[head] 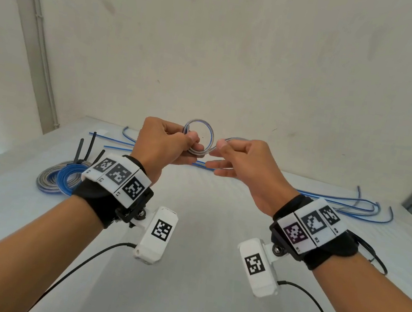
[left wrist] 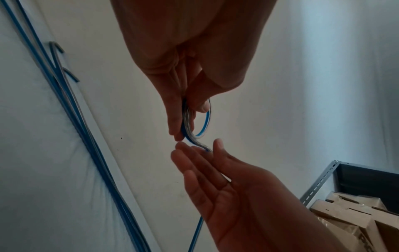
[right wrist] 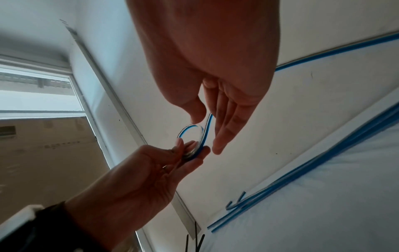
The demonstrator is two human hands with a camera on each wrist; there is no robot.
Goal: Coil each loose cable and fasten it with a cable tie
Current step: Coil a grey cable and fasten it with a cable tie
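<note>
Left hand (head: 164,142) pinches cable coil (head: 199,139); right hand (head: 243,166) pinches trailing cable end

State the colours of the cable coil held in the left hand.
Blue and clear silvery stripes on the cable coil; the head view shows it best.

Bare desk (head: 188,232) fills the lower middle; coiled cables (head: 60,179) block the left, loose cables (head: 338,203) the right.

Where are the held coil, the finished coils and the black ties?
held coil (head: 209,132), head view, top right arc of the ring above the left hand.
finished coils (head: 49,177), head view, left rim of the grey coil on the table.
black ties (head: 91,143), head view, shaft of the tallest tie.
</note>
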